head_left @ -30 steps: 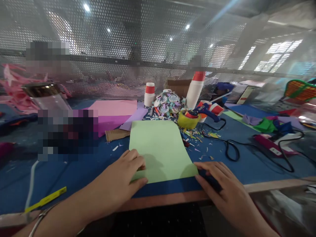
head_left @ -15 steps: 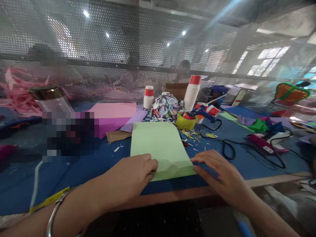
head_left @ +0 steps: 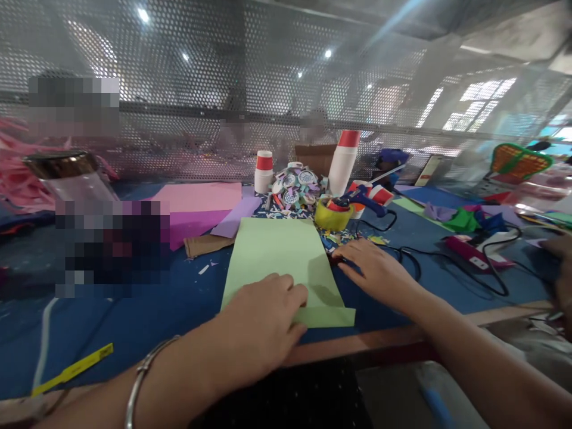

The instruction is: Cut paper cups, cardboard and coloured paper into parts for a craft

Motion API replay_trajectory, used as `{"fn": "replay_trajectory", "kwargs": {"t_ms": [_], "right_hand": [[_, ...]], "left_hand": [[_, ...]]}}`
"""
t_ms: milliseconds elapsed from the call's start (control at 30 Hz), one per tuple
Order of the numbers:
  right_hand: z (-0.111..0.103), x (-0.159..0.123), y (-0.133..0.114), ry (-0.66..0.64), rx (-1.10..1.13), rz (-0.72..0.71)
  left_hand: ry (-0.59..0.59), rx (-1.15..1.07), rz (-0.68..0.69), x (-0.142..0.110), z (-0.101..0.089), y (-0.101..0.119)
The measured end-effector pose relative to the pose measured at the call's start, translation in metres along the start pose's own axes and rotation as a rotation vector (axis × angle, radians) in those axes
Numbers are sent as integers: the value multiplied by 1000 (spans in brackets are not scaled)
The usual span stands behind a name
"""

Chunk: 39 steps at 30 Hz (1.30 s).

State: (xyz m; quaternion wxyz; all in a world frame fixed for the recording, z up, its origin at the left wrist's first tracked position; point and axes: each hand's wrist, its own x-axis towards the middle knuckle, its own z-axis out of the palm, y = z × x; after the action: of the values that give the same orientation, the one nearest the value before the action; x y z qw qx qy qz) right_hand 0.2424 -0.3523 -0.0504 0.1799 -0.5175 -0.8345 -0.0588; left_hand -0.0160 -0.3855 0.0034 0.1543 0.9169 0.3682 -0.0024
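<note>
A light green paper sheet [head_left: 281, 250] lies before me, with a narrow strip folded up along its near edge. My left hand [head_left: 270, 316] is closed over this fold, fingers curled on top and thumb low at the strip. To the right of the sheet, my right hand [head_left: 375, 271] reaches forward with its fingers stretched and thumb apart. Its fingertips are at a small dark reddish object, mostly hidden. Just beyond stands a yellow tape roll [head_left: 331, 215] with small things inside, and a blue glue gun [head_left: 366, 201] leans beside it.
Paper cups [head_left: 343, 164] stand behind a pile of round paper cut-outs [head_left: 295, 185]. Pink paper [head_left: 201, 198] and a cardboard piece [head_left: 208, 245] lie left. A black cord [head_left: 447, 255] runs right near a magenta power strip [head_left: 478, 253]. Another person's hand [head_left: 560, 256] shows far right.
My right hand has left the sheet's near right corner and moved forward to the small dark object. The left hand has slid right along the fold, and the folded strip's right end now sticks out.
</note>
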Motion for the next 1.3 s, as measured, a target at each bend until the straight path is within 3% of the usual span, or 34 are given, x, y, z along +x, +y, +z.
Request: {"fn": "replay_trajectory", "kwargs": {"t_ms": [267, 400, 600, 900, 1067, 1300], "right_hand": [[-8, -11, -1, -48, -21, 43], [-15, -16, 2, -95, -4, 30], [-32, -50, 6, -156, 90, 71], [-47, -96, 12, -17, 140, 58], [-50, -130, 5, -89, 117, 28], [-55, -133, -4, -93, 102, -59]], "left_hand": [[115, 43, 28, 21, 19, 18], [47, 47, 27, 30, 18, 22], [-55, 50, 85, 28, 14, 18], [-77, -8, 161, 32, 10, 9], [-114, -69, 203, 30, 8, 5], [-144, -76, 198, 31, 4, 8]]}}
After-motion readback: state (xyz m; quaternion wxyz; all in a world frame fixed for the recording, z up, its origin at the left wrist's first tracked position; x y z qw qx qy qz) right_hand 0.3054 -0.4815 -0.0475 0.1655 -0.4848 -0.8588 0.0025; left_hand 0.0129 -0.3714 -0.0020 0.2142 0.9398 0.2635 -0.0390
